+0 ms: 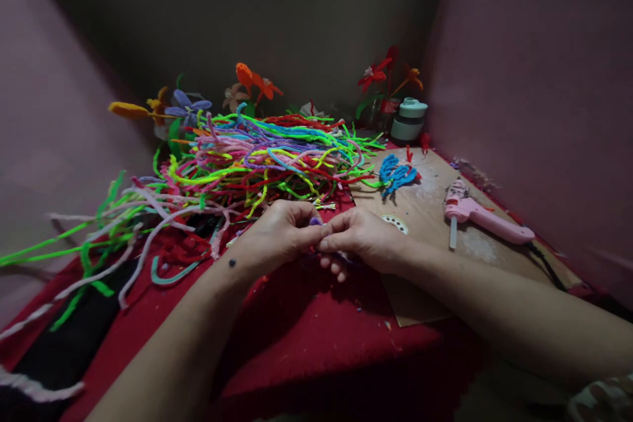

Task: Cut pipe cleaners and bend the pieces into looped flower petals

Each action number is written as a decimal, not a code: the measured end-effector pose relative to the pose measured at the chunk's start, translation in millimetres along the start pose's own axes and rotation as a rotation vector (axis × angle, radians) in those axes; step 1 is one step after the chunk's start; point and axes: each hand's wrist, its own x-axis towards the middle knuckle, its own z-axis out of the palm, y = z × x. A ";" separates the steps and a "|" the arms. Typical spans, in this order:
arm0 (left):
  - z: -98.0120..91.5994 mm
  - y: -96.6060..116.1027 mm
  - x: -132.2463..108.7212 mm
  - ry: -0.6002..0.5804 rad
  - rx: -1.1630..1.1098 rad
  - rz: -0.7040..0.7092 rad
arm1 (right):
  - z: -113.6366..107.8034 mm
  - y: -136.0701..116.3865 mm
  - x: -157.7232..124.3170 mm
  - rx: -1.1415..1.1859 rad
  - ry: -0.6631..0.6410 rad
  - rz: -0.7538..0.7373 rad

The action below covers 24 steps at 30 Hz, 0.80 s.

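Above the front part of the red cloth, my left hand [281, 231] and my right hand [363, 237] meet, thumbs and fingertips pressed together. Between them shows a bit of purple pipe cleaner [315, 220]; most of it is hidden by the fingers. Both hands are closed on it in a pinch. Just beyond lies a large heap of colourful pipe cleaners [277, 151]. To the right of my right hand, a white disc with holes [394, 224] lies on a brown board [430, 191].
A pink glue gun [487, 219] with its cord rests on the board. Looped blue pipe cleaners [397, 175] lie near a teal-lidded jar [409, 120]. Pipe-cleaner flowers [188, 107] stand at the back. Loose strands trail over the red cloth [316, 356] at left. Walls close both sides.
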 end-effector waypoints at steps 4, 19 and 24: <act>-1.2 1.1 -0.3 -0.007 -0.056 -0.007 | -1.4 -0.7 -0.2 0.010 -0.007 0.000; 23.7 -1.1 2.1 0.442 -0.355 0.116 | -7.2 3.9 5.2 0.165 0.004 -0.039; 16.6 1.0 1.8 0.354 -0.329 0.082 | -3.3 -0.5 0.2 0.160 0.056 -0.022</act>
